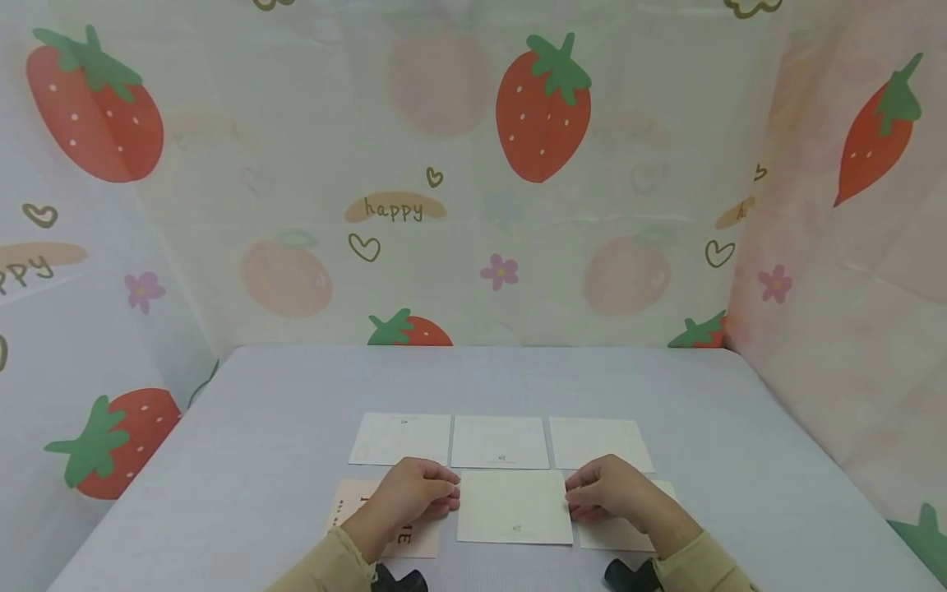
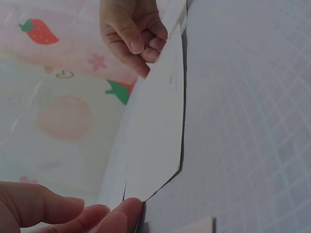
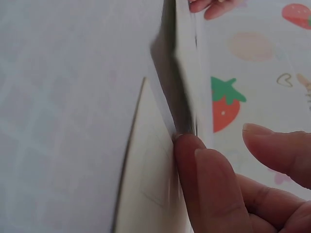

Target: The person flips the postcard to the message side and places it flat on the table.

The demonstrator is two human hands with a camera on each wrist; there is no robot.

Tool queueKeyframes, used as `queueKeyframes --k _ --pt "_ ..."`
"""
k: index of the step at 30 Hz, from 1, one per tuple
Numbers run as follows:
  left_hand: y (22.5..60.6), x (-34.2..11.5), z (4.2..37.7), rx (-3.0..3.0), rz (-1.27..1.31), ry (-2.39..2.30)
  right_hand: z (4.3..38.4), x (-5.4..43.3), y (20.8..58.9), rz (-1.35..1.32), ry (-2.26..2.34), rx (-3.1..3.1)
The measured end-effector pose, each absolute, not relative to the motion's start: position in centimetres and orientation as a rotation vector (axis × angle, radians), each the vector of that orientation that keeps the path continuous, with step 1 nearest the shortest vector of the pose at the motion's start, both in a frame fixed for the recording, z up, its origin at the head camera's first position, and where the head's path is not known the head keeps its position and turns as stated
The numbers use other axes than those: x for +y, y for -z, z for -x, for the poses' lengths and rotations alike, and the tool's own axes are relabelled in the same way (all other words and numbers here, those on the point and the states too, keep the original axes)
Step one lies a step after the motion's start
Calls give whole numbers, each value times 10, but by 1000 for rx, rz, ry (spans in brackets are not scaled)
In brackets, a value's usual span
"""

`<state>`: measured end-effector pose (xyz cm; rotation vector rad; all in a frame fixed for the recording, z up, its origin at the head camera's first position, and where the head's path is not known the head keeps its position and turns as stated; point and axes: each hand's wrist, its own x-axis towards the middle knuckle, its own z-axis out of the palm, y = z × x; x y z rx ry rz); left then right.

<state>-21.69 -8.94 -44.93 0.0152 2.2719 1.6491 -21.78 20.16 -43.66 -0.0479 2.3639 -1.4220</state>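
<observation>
A white card (image 1: 514, 503) with a tiny printed mark lies in the middle of the front row, between my hands. My left hand (image 1: 418, 495) touches its left edge with the fingertips, the thumb apart from the card in the left wrist view. At the right edge, my right hand (image 1: 616, 492) also touches with its fingertips; its thumb (image 3: 279, 148) stands away. In the right wrist view this card appears slightly tilted, with a shadow along its edge. A peach card (image 1: 419, 538) with dark lettering lies partly hidden under my left hand. Another pale card (image 1: 610, 536) lies below my right hand.
Three white cards form a back row: left card (image 1: 399, 440), middle card (image 1: 500, 442) and right card (image 1: 601, 444). They lie on a white-covered table (image 1: 296, 378). Strawberry-printed curtains (image 1: 473, 247) enclose its back and sides. Black devices (image 1: 399, 579) sit at both wrists.
</observation>
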Motion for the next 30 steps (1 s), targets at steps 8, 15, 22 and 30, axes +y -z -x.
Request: queueKeyframes --k 8,15,22,30 --pt "450 -88 217 2269 -4 -1651 217 202 434 38 1437 2373" --pt "450 -88 217 2264 -3 -1654 218 204 433 58 1474 2344" --pt "444 -94 214 2237 -22 -1682 220 204 428 -6 1433 2415" --pt "438 -104 216 2279 -22 -1663 225 203 422 -18 1449 2436"
